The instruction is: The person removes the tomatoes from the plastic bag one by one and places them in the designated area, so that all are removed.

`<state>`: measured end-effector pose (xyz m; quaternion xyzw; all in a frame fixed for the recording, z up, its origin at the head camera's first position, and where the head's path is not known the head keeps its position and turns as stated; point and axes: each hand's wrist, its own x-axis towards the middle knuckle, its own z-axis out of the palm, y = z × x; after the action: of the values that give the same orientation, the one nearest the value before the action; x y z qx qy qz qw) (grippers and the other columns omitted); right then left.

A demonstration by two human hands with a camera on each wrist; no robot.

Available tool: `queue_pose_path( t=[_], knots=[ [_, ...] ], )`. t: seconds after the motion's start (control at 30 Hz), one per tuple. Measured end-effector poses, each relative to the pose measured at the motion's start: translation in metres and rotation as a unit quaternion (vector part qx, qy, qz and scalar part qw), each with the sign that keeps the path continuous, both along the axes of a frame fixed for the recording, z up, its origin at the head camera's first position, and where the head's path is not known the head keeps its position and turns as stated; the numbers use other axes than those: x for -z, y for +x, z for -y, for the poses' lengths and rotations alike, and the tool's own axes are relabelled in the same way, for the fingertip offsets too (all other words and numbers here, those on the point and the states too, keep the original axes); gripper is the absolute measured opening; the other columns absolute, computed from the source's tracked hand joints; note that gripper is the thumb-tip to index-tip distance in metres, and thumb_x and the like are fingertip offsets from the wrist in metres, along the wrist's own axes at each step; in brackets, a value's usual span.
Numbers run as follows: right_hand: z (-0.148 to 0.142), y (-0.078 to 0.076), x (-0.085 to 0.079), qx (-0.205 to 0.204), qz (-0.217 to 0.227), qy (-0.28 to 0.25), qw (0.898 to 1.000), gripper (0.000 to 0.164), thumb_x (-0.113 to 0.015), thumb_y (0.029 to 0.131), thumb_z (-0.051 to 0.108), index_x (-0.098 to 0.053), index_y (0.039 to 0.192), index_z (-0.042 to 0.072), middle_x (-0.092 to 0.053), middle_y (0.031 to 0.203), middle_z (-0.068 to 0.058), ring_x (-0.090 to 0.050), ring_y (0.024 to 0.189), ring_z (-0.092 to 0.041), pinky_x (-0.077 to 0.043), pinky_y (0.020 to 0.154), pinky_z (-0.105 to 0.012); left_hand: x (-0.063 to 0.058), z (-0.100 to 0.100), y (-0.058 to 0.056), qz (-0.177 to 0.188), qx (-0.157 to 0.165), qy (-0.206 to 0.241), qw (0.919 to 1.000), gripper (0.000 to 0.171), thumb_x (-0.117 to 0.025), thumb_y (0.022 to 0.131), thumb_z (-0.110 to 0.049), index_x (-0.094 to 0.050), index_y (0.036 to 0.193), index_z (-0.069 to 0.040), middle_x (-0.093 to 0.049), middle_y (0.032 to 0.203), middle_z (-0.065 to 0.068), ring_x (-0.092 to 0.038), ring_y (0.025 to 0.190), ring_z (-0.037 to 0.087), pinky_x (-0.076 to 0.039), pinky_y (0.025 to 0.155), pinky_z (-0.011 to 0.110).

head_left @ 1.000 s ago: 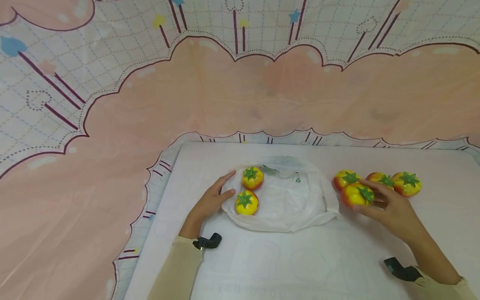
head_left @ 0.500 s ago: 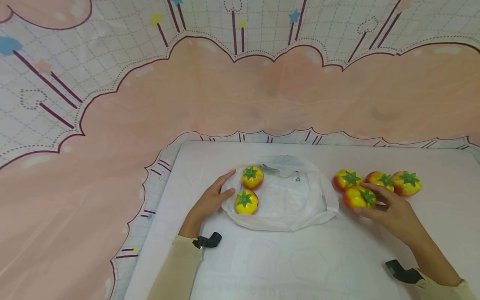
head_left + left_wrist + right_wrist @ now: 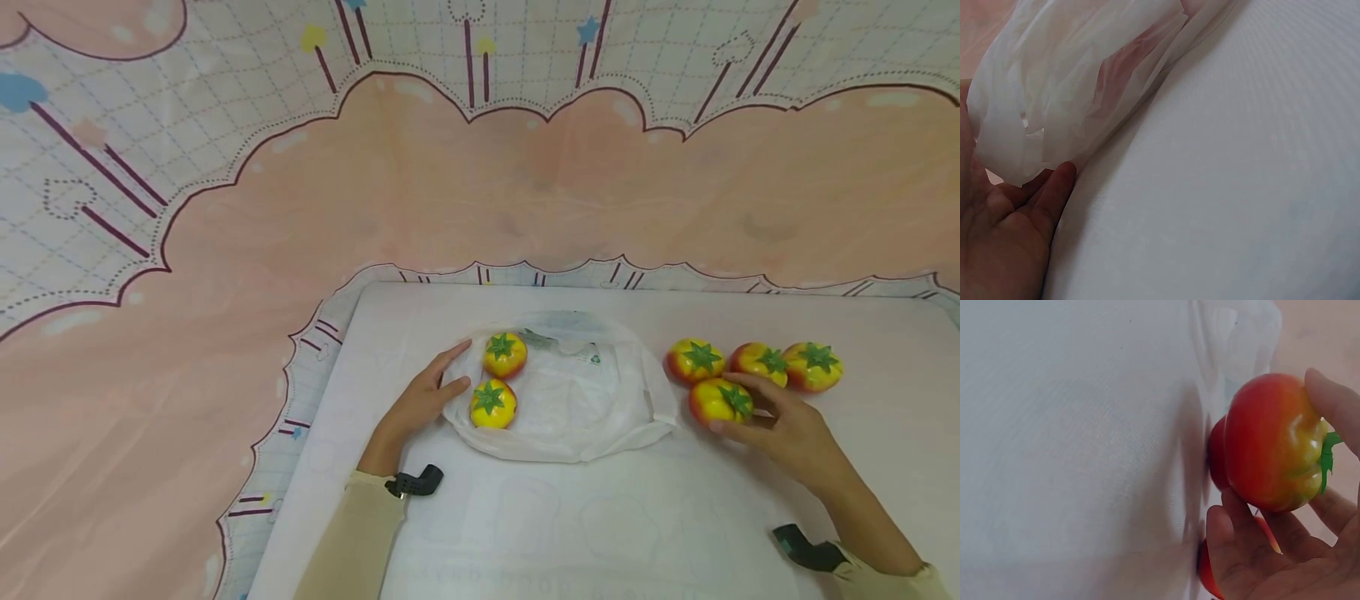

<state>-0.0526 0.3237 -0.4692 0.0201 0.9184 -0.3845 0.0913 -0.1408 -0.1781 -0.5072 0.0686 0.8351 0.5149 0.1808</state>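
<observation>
My right hand (image 3: 791,429) holds a glossy red-and-yellow tomato (image 3: 720,402) with a green star-shaped top, thumb on one side and fingers on the other. The right wrist view shows that tomato (image 3: 1275,444) raised off the white surface, its red underside facing the camera. Three more tomatoes sit just behind it; the closest (image 3: 696,360) is at the left of that group. My left hand (image 3: 420,396) rests with spread fingers against the left edge of a white plastic bag (image 3: 577,417). Inside the bag's left part lie two tomatoes, one (image 3: 506,356) behind the other (image 3: 493,405). In the left wrist view, fingertips (image 3: 1066,172) touch the bag's edge.
The bag lies on a white table (image 3: 540,525), its mouth spread wide. Beyond the table's back and left edges hangs a pink cloud-patterned cloth (image 3: 510,192). Black wrist cameras sit on both forearms, one at the left cuff (image 3: 416,481).
My right hand has shifted slightly right and toward me with the tomato, opening a little more view of the tomato behind. The left hand stays at the bag.
</observation>
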Motion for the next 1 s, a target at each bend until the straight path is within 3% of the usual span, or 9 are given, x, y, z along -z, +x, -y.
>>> queue_pose_path(
  t=[0.13,0.23,0.37,1.0],
  knots=[
    [-0.0007,0.0000,0.0004,0.001,0.012,0.004,1.000,0.080,-0.078,0.089,0.043,-0.043,0.153,0.011,-0.041,0.152,-0.030,-0.052,0.124,-0.051,-0.054,0.076,-0.010,-0.0011,-0.0003,0.0004,0.001,-0.001,-0.001,1.0000,0.058,-0.061,0.102,-0.037,-0.037,0.152,-0.054,-0.025,0.169,-0.008,-0.017,0.159,0.022,-0.015,0.129,0.054],
    [-0.0002,0.0007,0.0003,0.001,0.017,0.009,1.000,0.080,-0.077,0.090,0.045,-0.042,0.154,0.011,-0.041,0.152,-0.030,-0.052,0.124,-0.052,-0.062,0.085,-0.032,-0.0014,-0.0003,0.0005,-0.002,-0.001,-0.002,1.0000,0.058,-0.061,0.102,-0.037,-0.037,0.151,-0.054,-0.025,0.169,-0.008,-0.017,0.159,0.022,-0.015,0.129,0.054],
    [0.0004,0.0015,-0.0002,0.002,0.026,0.009,1.000,0.083,-0.077,0.089,0.047,-0.041,0.154,0.010,-0.040,0.151,-0.031,-0.052,0.124,-0.053,-0.058,0.091,-0.055,-0.0015,-0.0003,0.0002,-0.004,0.001,0.001,1.0000,0.057,-0.061,0.103,-0.036,-0.037,0.151,-0.054,-0.025,0.169,-0.009,-0.018,0.159,0.022,-0.015,0.129,0.054],
    [0.0023,0.0004,0.0009,-0.006,0.051,0.009,0.999,0.089,-0.077,0.087,0.053,-0.039,0.155,0.011,-0.039,0.153,-0.031,-0.051,0.126,-0.054,-0.052,0.097,-0.065,-0.0054,0.0013,-0.0006,-0.003,0.006,-0.001,1.0000,0.058,-0.061,0.102,-0.036,-0.037,0.152,-0.053,-0.026,0.168,-0.009,-0.019,0.158,0.022,-0.016,0.129,0.053]
  ],
)
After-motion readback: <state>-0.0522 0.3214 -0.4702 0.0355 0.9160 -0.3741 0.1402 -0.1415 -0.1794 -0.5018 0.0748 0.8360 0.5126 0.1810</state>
